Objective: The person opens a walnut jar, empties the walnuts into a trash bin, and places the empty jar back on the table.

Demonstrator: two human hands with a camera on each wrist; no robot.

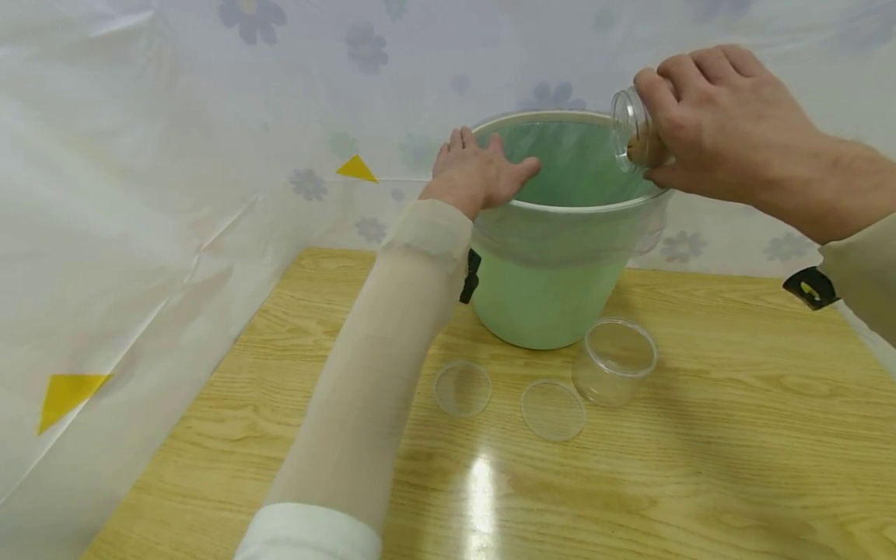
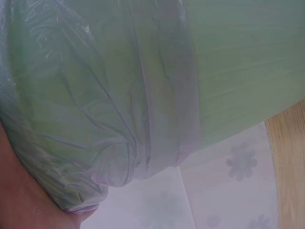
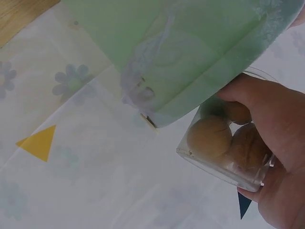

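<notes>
A green bucket (image 1: 546, 303) lined with a clear plastic bag stands at the back of the wooden table (image 1: 700, 467). My left hand (image 1: 479, 173) rests flat on its left rim, fingers straight. My right hand (image 1: 707, 117) grips a small clear jar (image 1: 630, 132), tipped sideways with its mouth over the bucket's right rim. In the right wrist view the jar (image 3: 224, 143) holds several walnuts (image 3: 208, 137) and my fingers (image 3: 267, 109) wrap around it beside the bucket's wall (image 3: 190, 47). The left wrist view shows only the bag-covered bucket wall (image 2: 143, 95).
An empty clear jar (image 1: 614, 362) lies tilted on the table in front of the bucket. Two clear round lids (image 1: 463, 388) (image 1: 552, 410) lie flat beside it. A flowered plastic sheet (image 1: 140, 155) hangs behind and to the left.
</notes>
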